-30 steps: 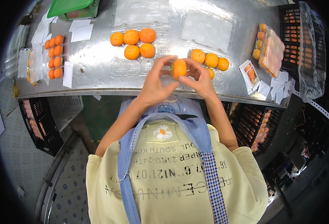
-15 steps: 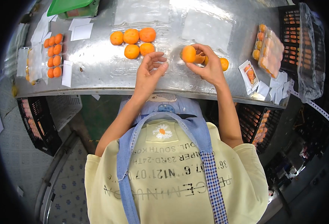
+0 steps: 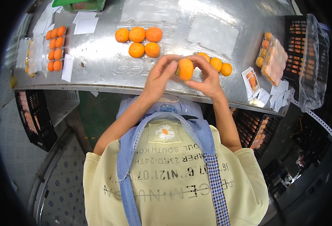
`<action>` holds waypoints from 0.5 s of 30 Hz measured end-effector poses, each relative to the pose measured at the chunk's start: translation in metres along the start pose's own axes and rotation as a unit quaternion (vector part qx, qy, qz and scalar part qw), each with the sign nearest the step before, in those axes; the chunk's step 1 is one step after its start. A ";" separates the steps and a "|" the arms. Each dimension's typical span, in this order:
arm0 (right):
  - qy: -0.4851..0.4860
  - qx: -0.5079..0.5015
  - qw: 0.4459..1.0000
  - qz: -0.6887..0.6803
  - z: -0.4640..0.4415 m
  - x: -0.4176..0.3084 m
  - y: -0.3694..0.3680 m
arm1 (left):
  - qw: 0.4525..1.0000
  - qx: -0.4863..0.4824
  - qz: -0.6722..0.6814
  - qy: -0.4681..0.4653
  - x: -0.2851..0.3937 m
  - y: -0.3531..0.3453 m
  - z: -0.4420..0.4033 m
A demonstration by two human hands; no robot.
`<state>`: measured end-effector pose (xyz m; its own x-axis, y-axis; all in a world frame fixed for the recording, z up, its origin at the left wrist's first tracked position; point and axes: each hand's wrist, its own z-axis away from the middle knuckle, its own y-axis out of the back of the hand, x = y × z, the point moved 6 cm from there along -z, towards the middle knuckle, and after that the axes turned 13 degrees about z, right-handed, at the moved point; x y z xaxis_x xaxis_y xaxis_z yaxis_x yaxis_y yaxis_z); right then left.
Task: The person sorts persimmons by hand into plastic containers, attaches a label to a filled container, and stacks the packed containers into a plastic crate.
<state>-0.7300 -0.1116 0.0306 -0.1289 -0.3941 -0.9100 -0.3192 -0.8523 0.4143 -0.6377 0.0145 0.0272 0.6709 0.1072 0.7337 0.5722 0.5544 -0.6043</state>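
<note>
An orange persimmon [image 3: 186, 69] is between my two hands above the front of the metal table, its brownish-green calyx facing left. My left hand [image 3: 158, 78] has its fingers against the calyx side. From the right, my right hand [image 3: 210, 81] curls thumb and fingers around the fruit. Behind my left hand, a clear plastic tray [image 3: 125, 67] holds several persimmons [image 3: 137, 34] in its back cups. Past my right hand, loose persimmons [image 3: 215, 64] lie by a second clear tray, whose flat lid [image 3: 213, 34] is folded back. My hands partly cover that tray.
At left, a filled pack [image 3: 55, 49] stands near white cards [image 3: 68, 67]. A green container [image 3: 85, 4] is at the back left. To the right are a closed pack [image 3: 274, 60], printed labels [image 3: 251, 81] and a black crate [image 3: 297, 45]. More crates [image 3: 34, 116] stand below the table edge.
My right hand has brought the persimmon left and toward me. My left hand has moved right and now touches it. The view has shifted slightly.
</note>
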 end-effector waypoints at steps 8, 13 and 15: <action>0.001 0.024 1.000 -0.003 -0.001 -0.002 -0.003 | 1.000 0.010 0.005 -0.018 0.007 -0.005 0.002; 0.038 0.018 0.999 0.035 -0.002 -0.012 -0.003 | 1.000 0.007 0.017 -0.019 0.004 0.002 0.001; 0.038 0.028 0.998 0.034 0.000 -0.011 -0.005 | 1.000 0.016 0.003 -0.015 0.003 0.003 0.002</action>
<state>-0.7274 -0.1030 0.0383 -0.0813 -0.4777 -0.8748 -0.3643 -0.8027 0.4722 -0.6347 0.0183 0.0285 0.6595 0.1339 0.7397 0.5532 0.5798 -0.5982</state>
